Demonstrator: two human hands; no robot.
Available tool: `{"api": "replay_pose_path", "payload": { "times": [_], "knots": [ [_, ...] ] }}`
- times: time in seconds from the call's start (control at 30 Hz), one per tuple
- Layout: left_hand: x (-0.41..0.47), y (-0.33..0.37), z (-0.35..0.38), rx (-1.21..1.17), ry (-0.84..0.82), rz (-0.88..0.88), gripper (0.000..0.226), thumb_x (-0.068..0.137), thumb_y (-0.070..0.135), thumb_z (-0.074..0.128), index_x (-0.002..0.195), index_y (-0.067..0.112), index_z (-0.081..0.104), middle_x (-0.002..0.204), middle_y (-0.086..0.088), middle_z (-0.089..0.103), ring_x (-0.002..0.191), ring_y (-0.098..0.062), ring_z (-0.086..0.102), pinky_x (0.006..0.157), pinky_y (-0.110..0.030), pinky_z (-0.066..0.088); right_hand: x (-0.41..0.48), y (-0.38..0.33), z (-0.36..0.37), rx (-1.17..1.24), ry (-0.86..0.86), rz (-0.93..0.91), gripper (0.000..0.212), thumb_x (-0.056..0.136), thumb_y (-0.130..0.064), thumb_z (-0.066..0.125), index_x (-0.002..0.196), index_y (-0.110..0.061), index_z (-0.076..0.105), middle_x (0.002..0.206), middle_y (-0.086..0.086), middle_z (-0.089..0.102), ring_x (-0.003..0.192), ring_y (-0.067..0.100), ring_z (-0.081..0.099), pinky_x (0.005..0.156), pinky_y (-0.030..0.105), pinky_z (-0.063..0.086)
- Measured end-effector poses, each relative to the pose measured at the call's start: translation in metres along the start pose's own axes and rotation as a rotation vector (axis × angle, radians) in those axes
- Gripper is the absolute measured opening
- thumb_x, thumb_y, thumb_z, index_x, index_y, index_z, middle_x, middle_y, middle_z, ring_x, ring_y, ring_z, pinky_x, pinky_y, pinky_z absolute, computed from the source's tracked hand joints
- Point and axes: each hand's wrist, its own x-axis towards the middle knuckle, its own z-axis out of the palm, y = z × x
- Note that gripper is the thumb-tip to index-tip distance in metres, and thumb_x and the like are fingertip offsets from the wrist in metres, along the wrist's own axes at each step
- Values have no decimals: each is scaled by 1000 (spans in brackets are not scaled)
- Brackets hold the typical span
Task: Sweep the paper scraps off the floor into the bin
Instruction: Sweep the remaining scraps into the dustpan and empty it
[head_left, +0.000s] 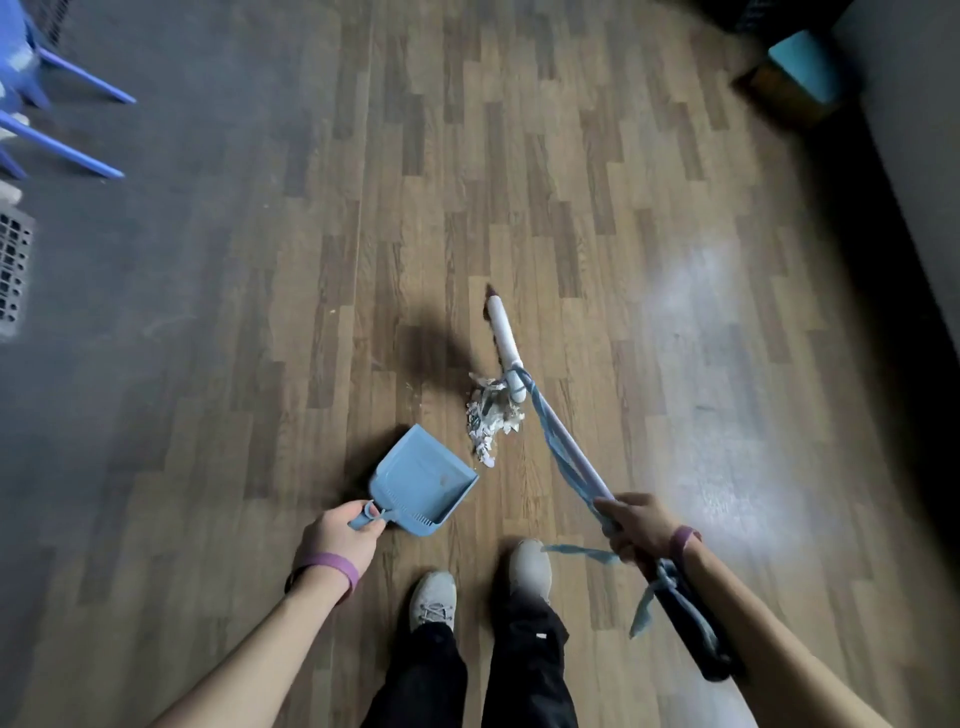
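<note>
- The brown wooden plank floor (571, 208) looks flat and smooth, so paper should slide well; a slow push seems safer than a fast one that flings bits away
- The long broom with a pale stick and white head (558, 435) leans from the right hand down to the floor, and its head is right beside the pile; the push should go straight at the pan
- The light blue plastic dustpan (415, 475) is just beside the pile, its open mouth facing the paper; I cannot tell if its front lip touches the floor, and it should press flat so nothing slips under
- The pile of white torn paper scraps (488, 415) lies on the floor between broom and pan, none in the pan yet
- The right hand (636, 527) is curled tight round the stick
- The left hand (340, 535) grips the pan's handle and should hold firm
- The thin blue strip (563, 462) hangs loose from the stick and could drag through the pile
- A few tiny white bits (410, 387) lie left of the pile and need their own sweep
- I see no sure bin
</note>
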Motion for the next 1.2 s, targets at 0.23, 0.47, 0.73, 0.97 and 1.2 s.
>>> {"api": "replay_pose_path", "payload": {
  "times": [0.23, 0.47, 0.73, 0.97, 1.2],
  "knots": [
    [2, -17, -10, -3, -8, 36, 14, 86, 27, 62, 75, 35, 62, 73, 1, 65, 73, -25, 58, 63, -25, 42, -48, -49, -15, 807, -498, 314, 40, 62, -2, 82, 48, -9, 45, 36, -7, 28, 23, 3, 28, 20, 14, 28],
    [10, -26, -4, -30, -5, 43, 12, 86, 25, 61, 76, 29, 66, 65, -1, 63, 61, -22, 54, 57, -24, 38, -21, -62, 11, 849, -635, 285, 22, 66, 2, 80, 69, 9, 60, 47, 12, 52, 32, 20, 52, 33, 22, 46],
    [24, -42, 19, -57, 38, 28, 15, 85, 23, 64, 75, 35, 66, 62, 0, 64, 60, -21, 57, 56, -25, 40, 81, -45, 111, 172, 22, -68, 32, 94, -19, 48, 70, -1, 58, 48, 4, 56, 42, 17, 52, 51, 27, 45],
    [26, -48, 14, -40, 22, 35, 17, 88, 28, 60, 72, 34, 64, 64, -2, 64, 62, -23, 57, 56, -25, 40, 71, -21, 91, 614, -83, -22, 32, 99, -28, 43, 76, -10, 55, 54, -3, 57, 38, 3, 53, 42, 13, 43],
    [18, -51, 11, -36, -11, 28, 19, 89, 28, 59, 72, 37, 62, 63, -2, 64, 61, -21, 57, 55, -24, 39, 24, 32, 29, 753, -163, 138, 38, 100, -36, 42, 73, -11, 50, 49, -3, 53, 38, 5, 52, 39, 13, 43]
  ]
}}
